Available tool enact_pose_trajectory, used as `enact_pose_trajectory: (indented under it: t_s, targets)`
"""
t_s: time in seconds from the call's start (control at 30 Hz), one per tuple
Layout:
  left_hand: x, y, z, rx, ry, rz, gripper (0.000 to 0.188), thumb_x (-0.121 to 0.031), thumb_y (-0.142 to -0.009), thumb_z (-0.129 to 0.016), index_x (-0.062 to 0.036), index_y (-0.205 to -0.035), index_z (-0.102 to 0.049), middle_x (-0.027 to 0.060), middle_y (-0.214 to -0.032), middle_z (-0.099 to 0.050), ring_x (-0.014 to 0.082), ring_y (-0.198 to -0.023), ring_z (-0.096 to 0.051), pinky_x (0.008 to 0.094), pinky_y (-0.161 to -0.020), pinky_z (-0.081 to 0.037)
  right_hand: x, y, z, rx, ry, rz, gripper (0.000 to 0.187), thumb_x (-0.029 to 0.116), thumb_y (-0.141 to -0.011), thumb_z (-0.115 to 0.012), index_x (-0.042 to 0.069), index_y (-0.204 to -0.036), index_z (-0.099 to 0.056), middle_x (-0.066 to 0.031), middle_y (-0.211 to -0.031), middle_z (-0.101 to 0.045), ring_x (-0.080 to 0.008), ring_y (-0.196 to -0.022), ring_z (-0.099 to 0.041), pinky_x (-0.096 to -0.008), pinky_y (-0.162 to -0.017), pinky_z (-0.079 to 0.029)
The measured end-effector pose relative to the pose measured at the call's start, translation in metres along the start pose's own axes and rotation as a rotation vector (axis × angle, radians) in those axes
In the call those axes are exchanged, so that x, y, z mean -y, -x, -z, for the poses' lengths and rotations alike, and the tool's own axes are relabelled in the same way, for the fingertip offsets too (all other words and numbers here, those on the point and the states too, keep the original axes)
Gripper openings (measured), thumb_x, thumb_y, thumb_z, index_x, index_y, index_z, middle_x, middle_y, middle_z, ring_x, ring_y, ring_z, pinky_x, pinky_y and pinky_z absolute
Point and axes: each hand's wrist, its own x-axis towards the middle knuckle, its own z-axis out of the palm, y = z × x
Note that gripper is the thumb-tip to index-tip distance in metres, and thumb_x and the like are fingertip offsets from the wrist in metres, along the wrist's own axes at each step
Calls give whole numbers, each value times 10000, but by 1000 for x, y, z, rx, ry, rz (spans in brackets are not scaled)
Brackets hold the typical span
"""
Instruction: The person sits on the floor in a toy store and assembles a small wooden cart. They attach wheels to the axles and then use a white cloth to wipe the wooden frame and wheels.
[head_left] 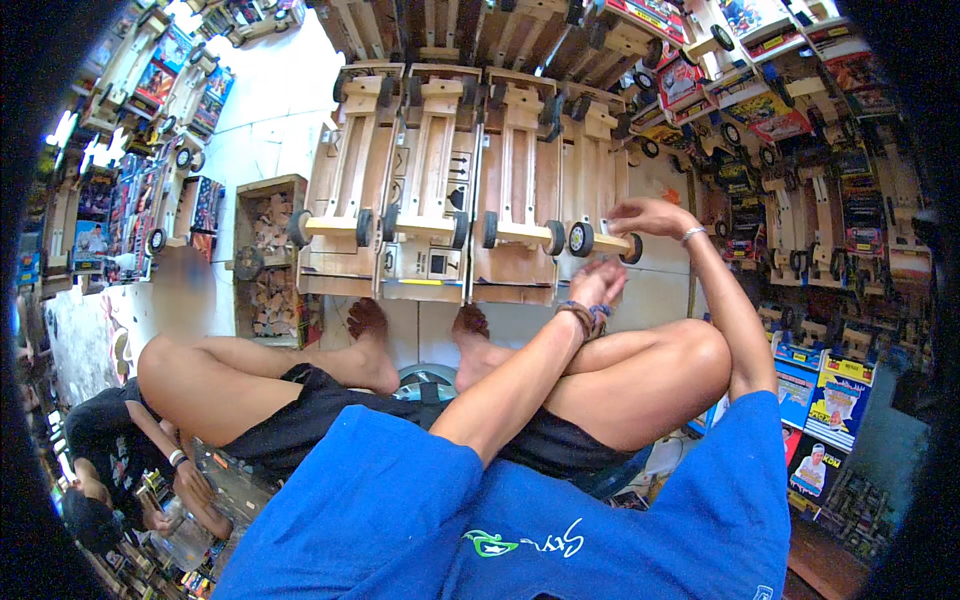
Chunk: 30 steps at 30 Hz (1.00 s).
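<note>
Upturned wooden toy truck bodies stand in a row before me, their undersides with beams, axles and black wheels showing. At the rightmost truck body (590, 165), my right hand (655, 217) hovers over the right end of the wooden axle (607, 243), close to a black wheel (632, 249). Its fingers are loosely curved and apart, with nothing visible in them. Just below that axle is my left hand (600, 283), smeared by motion; whether it holds anything is unclear. The wheel with a yellowish hub (581, 238) sits at the axle's left end.
A wooden box (240, 300) of small wood offcuts stands left of the row. More toy trucks are stacked behind and along both sides. Colourful printed panels (840, 405) lie at the right. Another person (110, 440) works at the lower left.
</note>
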Motion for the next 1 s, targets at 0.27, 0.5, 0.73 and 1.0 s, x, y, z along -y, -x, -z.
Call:
enact_pose_trajectory:
  t_s: [0.27,0.5,0.73,1.0]
  targets:
    - [-106,112,39,461,-914,206,395,-327,-940,-632,-62,-1201,-501,101,-1212,-620,205,-1075,-621,365,-885,-527,85,61,28,-412,-20,175,410,392,-898,-665,13,-1053,-658,-96,-971,-686,-164,-904,-622,-323,-836,-495]
    - [-276,243,98,519,-2083,-260,551,-455,-918,-608,5,-1217,-557,207,-1102,-654,328,-1060,-630,409,-907,-496,220,30,-39,-72,105,489,334,377,-912,-644,75,-1054,-658,-127,-941,-700,-216,-876,-662,-352,-781,-523]
    - [-384,398,84,592,-1754,-548,465,-392,-994,-505,3,-1235,-546,127,-1067,-671,232,-1042,-639,356,-886,-505,323,-39,-156,99,425,759,386,438,-898,-608,91,-1065,-633,-200,-877,-683,-389,-828,-662,-468,-732,-525]
    - [-578,434,169,-1055,-1548,-1537,327,-307,-894,-668,-135,-1167,-612,175,-1133,-597,302,-1159,-534,462,-959,-459,371,-12,-180,304,621,784,429,459,-887,-612,80,-1088,-623,-214,-865,-679,-406,-832,-652,-490,-717,-505]
